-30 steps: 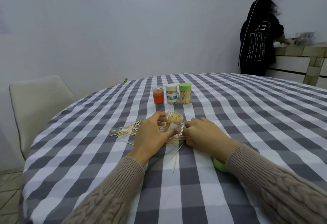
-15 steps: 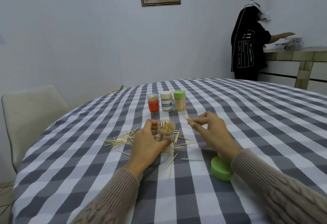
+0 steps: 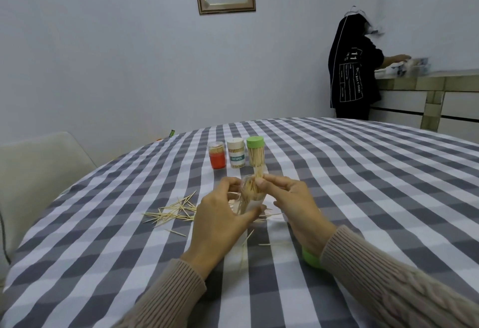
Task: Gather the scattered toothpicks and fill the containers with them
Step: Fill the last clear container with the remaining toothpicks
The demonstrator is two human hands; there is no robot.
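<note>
Right hand point(image 3: 293, 205) fingertips are pinching a small bundle of toothpicks point(image 3: 258, 172), long axis upright, directly over the mouth of the clear container point(image 3: 250, 195) that the left hand point(image 3: 220, 224) is gripping around its side. It is sitting near the table's point(image 3: 363, 198) front edge, with loose toothpicks point(image 3: 173, 211) lying leftward.

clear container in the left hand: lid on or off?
Off. The clear plastic container in the left hand shows bare toothpick tips at its open mouth; the right hand feeds in a toothpick bundle.
</note>
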